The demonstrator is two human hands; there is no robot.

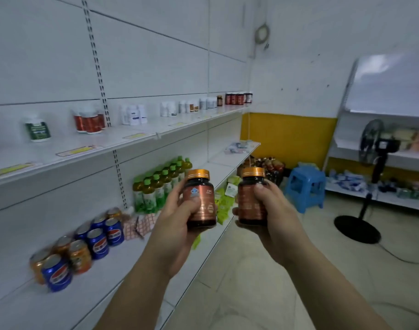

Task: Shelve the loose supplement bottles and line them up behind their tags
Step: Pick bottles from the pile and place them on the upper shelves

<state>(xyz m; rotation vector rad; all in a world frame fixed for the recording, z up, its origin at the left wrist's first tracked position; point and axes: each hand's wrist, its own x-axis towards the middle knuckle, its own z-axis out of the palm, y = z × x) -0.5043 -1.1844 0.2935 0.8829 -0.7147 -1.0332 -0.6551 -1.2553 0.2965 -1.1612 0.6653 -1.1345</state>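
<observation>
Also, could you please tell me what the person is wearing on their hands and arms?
Nothing that shows. The left hand and right hand are bare: no gloves, and no rings on the fingers in view. The left forearm and right forearm are bare too, with no sleeve, watch or bracelet down to the frame's lower edge.

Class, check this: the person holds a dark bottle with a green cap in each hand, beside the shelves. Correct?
No. The head view shows orange caps, not green. The left hand holds one dark bottle and the right hand another, beside the shelves.
</observation>
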